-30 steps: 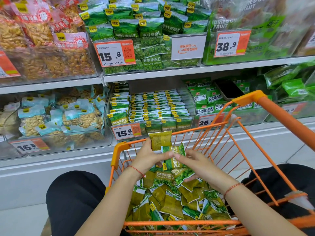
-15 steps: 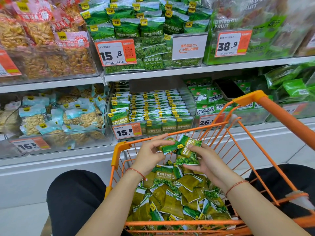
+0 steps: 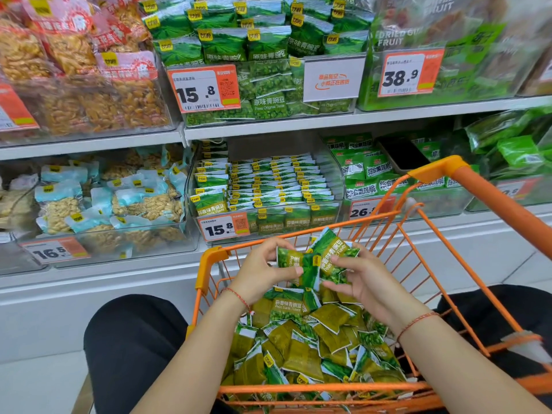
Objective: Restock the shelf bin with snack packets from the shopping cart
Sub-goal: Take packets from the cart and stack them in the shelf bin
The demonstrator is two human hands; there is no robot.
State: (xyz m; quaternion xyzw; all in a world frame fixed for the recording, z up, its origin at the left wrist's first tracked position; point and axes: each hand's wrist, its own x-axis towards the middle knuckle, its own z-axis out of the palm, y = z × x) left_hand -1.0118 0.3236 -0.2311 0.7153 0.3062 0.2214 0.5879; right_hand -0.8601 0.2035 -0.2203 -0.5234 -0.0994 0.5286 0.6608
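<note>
left hand [image 3: 263,271] pinches green snack packets [image 3: 313,261] over cart [image 3: 209,264] far-left corner; right hand [image 3: 358,279] grips same bunch | more packets heaped in cart | shelf bin [image 3: 336,177] beyond far edge

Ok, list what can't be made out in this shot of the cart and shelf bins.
Head view only:
- Packet count in the hands: left hand and right hand grip overlapping garlic pea packets; fingers cover the edges.
- Cart depth: the packet pile hides its floor.
- 26 price tag: the cart's rim crosses its digits.
- Dark flat object on the right bin: too dim to identify.
</note>
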